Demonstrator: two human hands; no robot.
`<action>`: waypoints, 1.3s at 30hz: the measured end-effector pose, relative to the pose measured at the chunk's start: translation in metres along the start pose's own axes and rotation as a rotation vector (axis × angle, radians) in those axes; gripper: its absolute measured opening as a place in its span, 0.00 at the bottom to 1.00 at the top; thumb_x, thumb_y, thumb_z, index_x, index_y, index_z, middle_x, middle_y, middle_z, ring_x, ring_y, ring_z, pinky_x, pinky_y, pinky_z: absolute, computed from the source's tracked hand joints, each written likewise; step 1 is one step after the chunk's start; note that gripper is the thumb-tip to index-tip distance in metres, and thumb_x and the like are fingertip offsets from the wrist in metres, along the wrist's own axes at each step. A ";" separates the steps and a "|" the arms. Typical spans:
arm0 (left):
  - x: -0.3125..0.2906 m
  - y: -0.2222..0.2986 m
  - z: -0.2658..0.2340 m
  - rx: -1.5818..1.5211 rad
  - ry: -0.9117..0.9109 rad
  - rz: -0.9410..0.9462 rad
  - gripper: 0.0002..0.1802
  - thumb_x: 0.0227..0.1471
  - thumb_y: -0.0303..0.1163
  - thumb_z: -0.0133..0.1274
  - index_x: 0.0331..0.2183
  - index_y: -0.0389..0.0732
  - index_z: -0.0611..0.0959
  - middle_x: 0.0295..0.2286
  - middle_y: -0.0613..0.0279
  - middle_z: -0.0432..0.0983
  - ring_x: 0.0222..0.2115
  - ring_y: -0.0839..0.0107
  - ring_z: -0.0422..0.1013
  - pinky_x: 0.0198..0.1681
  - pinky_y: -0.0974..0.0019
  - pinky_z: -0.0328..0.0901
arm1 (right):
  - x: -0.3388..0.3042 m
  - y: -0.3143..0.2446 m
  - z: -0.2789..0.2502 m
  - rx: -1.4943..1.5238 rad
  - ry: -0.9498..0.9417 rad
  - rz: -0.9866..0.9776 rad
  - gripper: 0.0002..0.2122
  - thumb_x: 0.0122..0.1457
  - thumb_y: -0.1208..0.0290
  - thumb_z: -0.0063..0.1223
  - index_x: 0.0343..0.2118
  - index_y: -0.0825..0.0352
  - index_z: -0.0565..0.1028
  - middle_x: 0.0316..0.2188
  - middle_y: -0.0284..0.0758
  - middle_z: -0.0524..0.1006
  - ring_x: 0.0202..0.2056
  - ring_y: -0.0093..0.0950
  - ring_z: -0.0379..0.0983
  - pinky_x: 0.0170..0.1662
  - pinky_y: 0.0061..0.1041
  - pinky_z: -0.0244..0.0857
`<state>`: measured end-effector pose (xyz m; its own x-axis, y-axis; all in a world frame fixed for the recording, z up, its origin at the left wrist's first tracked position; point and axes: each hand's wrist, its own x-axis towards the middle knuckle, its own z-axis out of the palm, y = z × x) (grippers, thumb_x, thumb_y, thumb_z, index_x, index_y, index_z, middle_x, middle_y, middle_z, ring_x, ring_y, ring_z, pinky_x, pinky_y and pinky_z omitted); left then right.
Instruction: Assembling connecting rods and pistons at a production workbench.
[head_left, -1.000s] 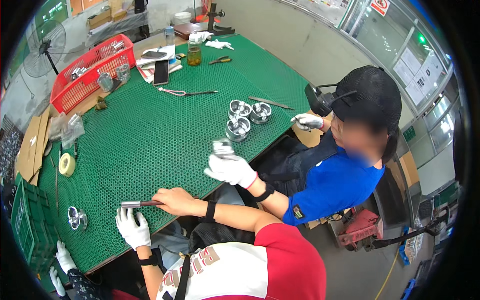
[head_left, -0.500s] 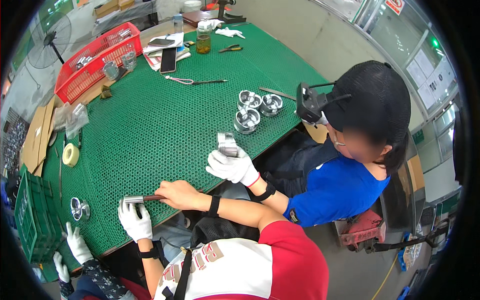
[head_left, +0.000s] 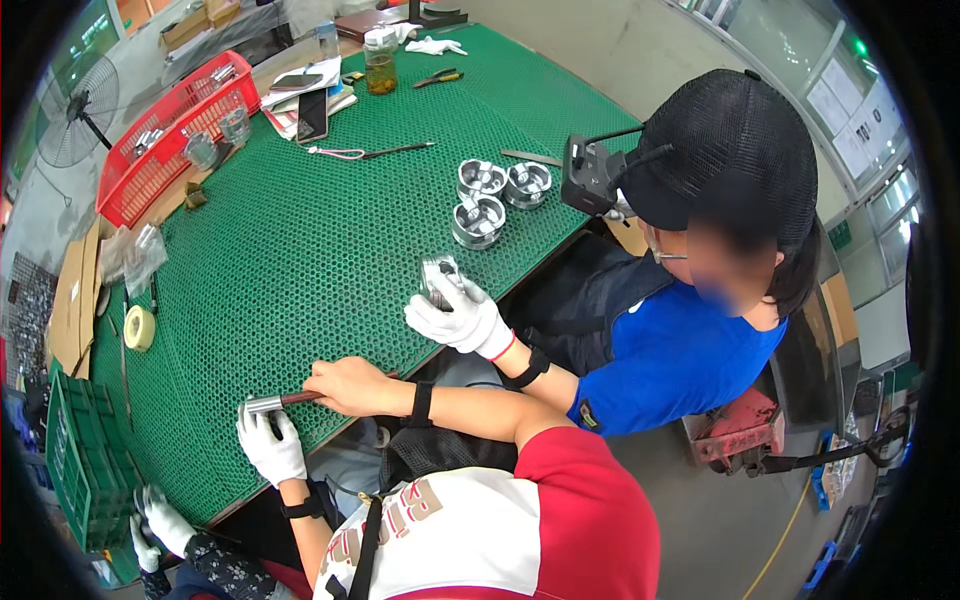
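Observation:
My left hand (head_left: 270,447), in a white glove, grips the silver cylindrical end of a metal-tipped rod (head_left: 265,403) at the near edge of the green mesh table (head_left: 330,240). My bare right hand (head_left: 350,385) closes around the rod's dark brown shaft just to the right. Beside me a co-worker in a blue shirt and black cap holds a shiny metal piston (head_left: 438,277) in a white-gloved hand (head_left: 460,318) over the table edge.
Three more pistons (head_left: 480,215) stand on the table beyond the co-worker's hand. A red basket (head_left: 170,135), phones, a jar (head_left: 380,65), pliers and a tape roll (head_left: 139,327) lie farther off. A green crate (head_left: 80,460) sits at left, above another person's gloved hand (head_left: 160,520).
My hands stay on the rod at the table edge. The co-worker's gloved hand keeps the piston and has turned it a little; their other hand, earlier near the face, is now hidden.

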<state>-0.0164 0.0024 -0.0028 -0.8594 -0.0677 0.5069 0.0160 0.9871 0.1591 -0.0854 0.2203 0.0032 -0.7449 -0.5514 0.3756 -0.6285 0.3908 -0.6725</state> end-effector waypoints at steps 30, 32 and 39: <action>-0.012 0.009 0.004 0.110 -0.003 -0.029 0.20 0.54 0.30 0.55 0.48 0.30 0.81 0.53 0.40 0.73 0.55 0.43 0.69 0.60 0.48 0.62 | 0.006 0.004 0.008 -0.071 -0.041 -0.012 0.07 0.55 0.65 0.60 0.34 0.62 0.79 0.32 0.39 0.75 0.31 0.41 0.78 0.33 0.41 0.73; -0.011 0.011 0.003 0.117 -0.001 -0.021 0.20 0.54 0.29 0.55 0.47 0.30 0.81 0.52 0.40 0.74 0.53 0.42 0.70 0.59 0.48 0.63 | 0.004 0.005 0.008 -0.078 -0.037 -0.019 0.07 0.55 0.65 0.60 0.34 0.62 0.79 0.32 0.39 0.75 0.31 0.40 0.78 0.33 0.41 0.73; -0.007 0.015 0.002 -0.017 -0.003 0.030 0.20 0.53 0.28 0.55 0.49 0.34 0.80 0.52 0.42 0.73 0.55 0.44 0.68 0.61 0.47 0.62 | 0.000 0.007 -0.007 0.096 -0.040 0.045 0.09 0.55 0.66 0.62 0.38 0.61 0.78 0.33 0.38 0.74 0.34 0.42 0.77 0.34 0.41 0.71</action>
<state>-0.0115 0.0181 -0.0055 -0.8599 -0.0372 0.5091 0.0509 0.9861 0.1579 -0.0915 0.2280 0.0024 -0.7615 -0.5642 0.3190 -0.5685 0.3450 -0.7468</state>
